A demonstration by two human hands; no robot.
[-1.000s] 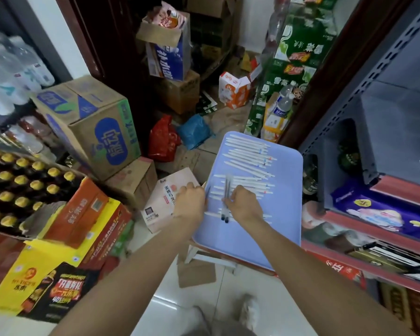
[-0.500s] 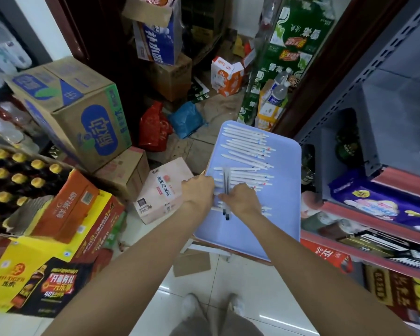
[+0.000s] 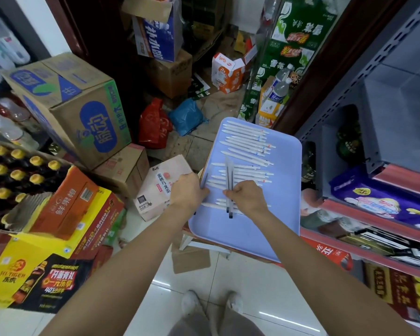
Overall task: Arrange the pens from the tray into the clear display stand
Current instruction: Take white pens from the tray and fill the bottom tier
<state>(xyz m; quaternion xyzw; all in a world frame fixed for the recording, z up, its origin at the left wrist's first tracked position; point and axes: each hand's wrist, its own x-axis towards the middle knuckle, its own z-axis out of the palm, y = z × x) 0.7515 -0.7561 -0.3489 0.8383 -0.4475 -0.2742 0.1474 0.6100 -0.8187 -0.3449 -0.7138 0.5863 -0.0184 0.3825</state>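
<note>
Lavender tray (image 3: 272,229), rounded corners, lies flat, tilted diag. in view. White pens (image 3: 246,141) lie crosswise in loose rows over its far and mid part, tips pointing left. Approx. 2–3 clear-barrel pens (image 3: 229,180) with dark ends stand lengthwise across the white ones, pinched in right hand (image 3: 246,196). One more dark pen (image 3: 203,181) at tray's left edge, in left hand (image 3: 187,191).

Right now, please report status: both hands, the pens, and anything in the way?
Right hand grips a few pens. Left hand pinches one pen at the tray edge. Many white pens still on tray. Nothing blocking.
</note>
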